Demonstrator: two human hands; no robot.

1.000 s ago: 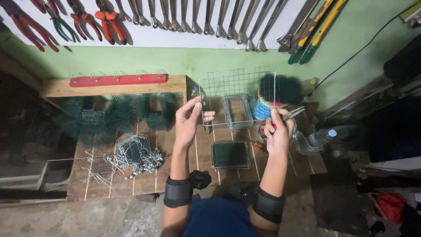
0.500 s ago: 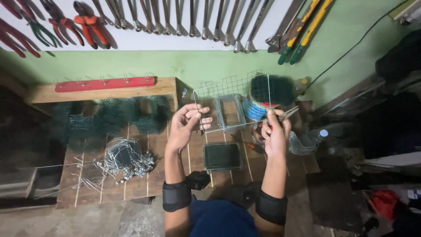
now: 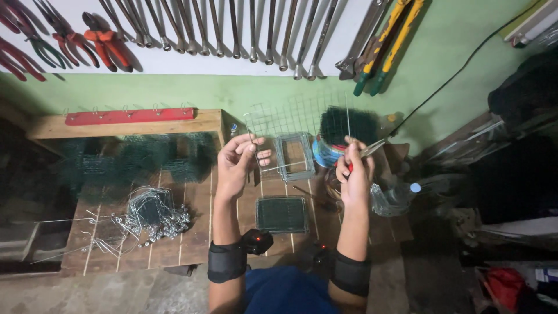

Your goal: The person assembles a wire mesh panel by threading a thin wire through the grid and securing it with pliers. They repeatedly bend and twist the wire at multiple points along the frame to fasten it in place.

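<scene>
My left hand [image 3: 237, 163] pinches a thin bent piece of steel wire [image 3: 273, 168] above the wooden bench [image 3: 192, 232]. My right hand [image 3: 354, 171] grips pliers with red handles [image 3: 372, 150], jaws pointing right and up, and a straight wire [image 3: 347, 119] rises from that hand. Between the hands stands a small wire-mesh cage [image 3: 294, 156]. A dark green mesh tray [image 3: 282, 213] lies on the bench just below my hands. Both forearms wear black bands.
A pile of bent wire pieces [image 3: 148, 215] lies at the bench's left. Green mesh rolls [image 3: 136, 157] sit behind it, near a red strip with hooks [image 3: 129, 116]. Wrenches and pliers [image 3: 232, 29] hang on the wall. A plastic bottle [image 3: 398, 195] lies at right.
The view has shifted a little; my hands stay raised over the bench, with the left hand's fingers now spread more around the wire. The pliers remain in my right hand.
</scene>
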